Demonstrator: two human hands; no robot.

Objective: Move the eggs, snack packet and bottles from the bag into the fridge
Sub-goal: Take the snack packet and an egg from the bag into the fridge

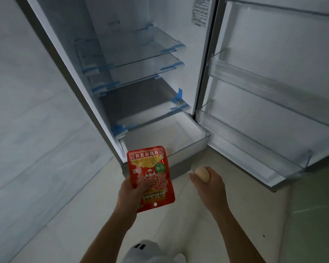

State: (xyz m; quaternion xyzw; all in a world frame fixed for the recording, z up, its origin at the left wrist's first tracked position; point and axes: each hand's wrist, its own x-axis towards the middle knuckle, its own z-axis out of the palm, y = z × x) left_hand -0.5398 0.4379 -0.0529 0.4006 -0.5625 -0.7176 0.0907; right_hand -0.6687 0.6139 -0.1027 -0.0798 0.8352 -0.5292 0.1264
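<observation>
My left hand (134,190) grips a red snack packet (150,168) by its lower part and holds it upright in front of the fridge. My right hand (209,185) is closed around a pale egg (202,173), a little to the right of the packet. Both hands hover just before the pulled-out bottom drawer (190,149) of the open fridge (141,73). The bag and the bottles are out of sight.
Inside the fridge are glass shelves (139,61) with blue tape at their corners. The open door (273,82) swings to the right and carries clear door bins (254,133). A marbled wall (27,111) stands on the left. White shoes (146,249) show at the bottom.
</observation>
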